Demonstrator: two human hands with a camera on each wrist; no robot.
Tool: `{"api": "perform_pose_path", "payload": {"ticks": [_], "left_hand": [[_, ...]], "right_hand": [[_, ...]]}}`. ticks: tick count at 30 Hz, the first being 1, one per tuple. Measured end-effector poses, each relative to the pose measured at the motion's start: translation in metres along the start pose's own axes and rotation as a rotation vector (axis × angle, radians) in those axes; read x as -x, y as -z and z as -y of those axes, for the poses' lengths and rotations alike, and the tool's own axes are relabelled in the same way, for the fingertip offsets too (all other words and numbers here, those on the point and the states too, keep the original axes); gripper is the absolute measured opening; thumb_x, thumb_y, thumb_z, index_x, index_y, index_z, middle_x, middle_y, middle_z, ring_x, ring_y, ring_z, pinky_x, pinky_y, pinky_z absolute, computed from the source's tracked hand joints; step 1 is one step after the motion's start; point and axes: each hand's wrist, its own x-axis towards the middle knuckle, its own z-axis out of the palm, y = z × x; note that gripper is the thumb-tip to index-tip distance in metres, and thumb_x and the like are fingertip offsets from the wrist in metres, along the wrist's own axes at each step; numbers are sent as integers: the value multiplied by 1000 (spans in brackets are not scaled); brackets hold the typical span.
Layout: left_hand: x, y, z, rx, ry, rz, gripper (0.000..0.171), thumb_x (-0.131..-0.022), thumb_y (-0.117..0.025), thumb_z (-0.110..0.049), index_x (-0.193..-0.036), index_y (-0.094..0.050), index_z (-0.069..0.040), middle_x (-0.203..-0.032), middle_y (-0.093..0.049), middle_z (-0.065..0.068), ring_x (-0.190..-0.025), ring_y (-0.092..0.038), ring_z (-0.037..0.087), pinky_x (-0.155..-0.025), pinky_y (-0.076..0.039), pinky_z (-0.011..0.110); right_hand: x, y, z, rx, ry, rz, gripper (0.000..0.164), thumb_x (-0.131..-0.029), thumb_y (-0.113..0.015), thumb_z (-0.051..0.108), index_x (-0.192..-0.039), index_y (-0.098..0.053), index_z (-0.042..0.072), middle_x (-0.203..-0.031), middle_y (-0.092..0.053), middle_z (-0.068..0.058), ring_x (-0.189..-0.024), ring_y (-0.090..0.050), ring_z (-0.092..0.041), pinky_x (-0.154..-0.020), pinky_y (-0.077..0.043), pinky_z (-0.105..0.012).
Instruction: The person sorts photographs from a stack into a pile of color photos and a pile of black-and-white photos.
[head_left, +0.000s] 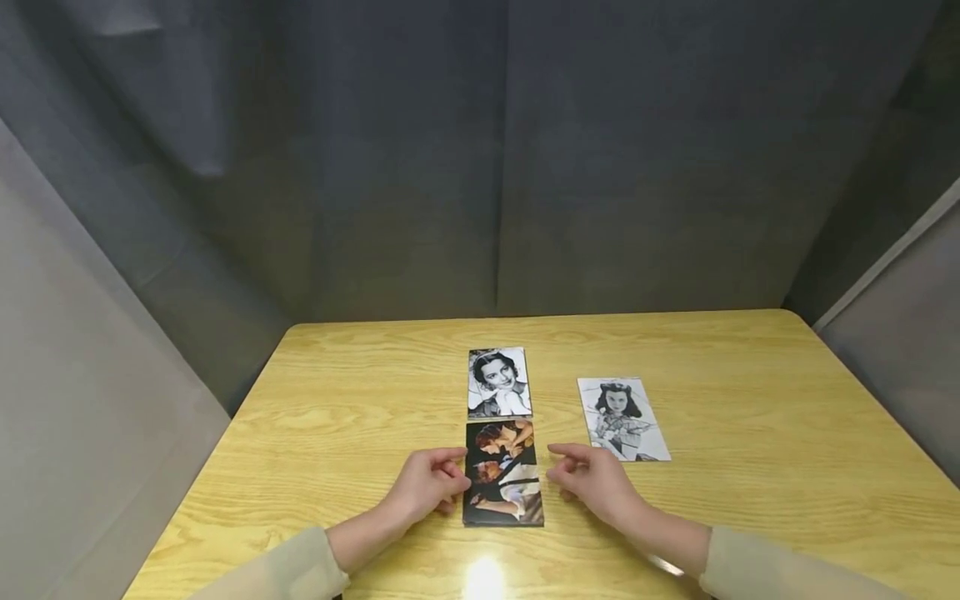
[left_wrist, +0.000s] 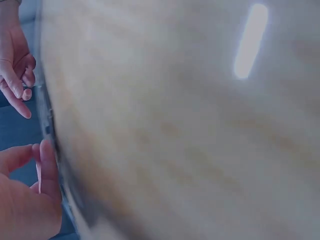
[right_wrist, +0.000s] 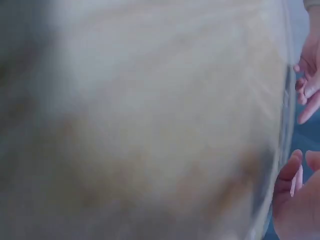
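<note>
A colour picture card of several figures on a dark background lies on the table, its long side pointing away from me. My left hand has thumb and index fingertips at its left edge. Just off the right edge is my right hand, fingers loosely bent, with a small gap to the card. Directly beyond lies a black-and-white portrait card, nearly touching it. Both wrist views show mostly blurred tabletop, with the left hand and right hand at the frame edges; neither shows the cards clearly.
Another black-and-white picture card lies slightly slanted on the right, close beyond my right hand. The wood-grain table reflects a bright light near its front. Dark grey curtain hangs behind, with pale panels at both sides.
</note>
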Motion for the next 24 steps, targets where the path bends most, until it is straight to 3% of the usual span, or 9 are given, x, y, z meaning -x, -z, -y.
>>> {"api": "perform_pose_path", "payload": {"ticks": [4,7,13,19,24], "left_hand": [[-10,-2,-14,-21,-36,-3,47,-85,-70,2,-129,-57,8,-80,-63,3,-58,-57,13,-48,-50,28],[-21,-7,-29,-44,-84,21,45,-86,-71,-1,-129,-58,7,-83,-64,2,-59,-57,16,-50,-51,31],[-41,-30,-61,-87,-182,93,45,-88,-72,-8,-131,-60,0,-94,-65,4,-74,-63,30,-61,-54,40],[-61,-56,-76,-103,-235,124,46,-88,-71,-11,-132,-60,-6,-105,-65,9,-76,-60,11,-55,-47,23],[-80,-75,-78,-99,-221,117,48,-88,-73,-14,-134,-60,-10,-109,-64,9,-83,-60,9,-62,-49,22]], "right_hand": [[-7,20,9,41,24,-38,44,-84,-72,1,-125,-59,-9,-85,-63,-5,-60,-58,-19,-44,-42,-22],[-10,40,15,64,90,-53,47,-86,-72,3,-130,-57,-6,-93,-64,-8,-68,-60,-16,-48,-44,-24],[-15,81,19,147,199,-99,50,-89,-71,8,-135,-55,-2,-104,-61,-14,-82,-60,-12,-57,-46,-24],[-16,120,11,285,223,-138,54,-90,-72,15,-137,-52,-2,-108,-60,-13,-84,-59,-7,-60,-49,-24],[-17,147,1,378,239,-140,59,-89,-73,15,-139,-49,-5,-110,-59,-16,-86,-60,-11,-60,-48,-25]]}}
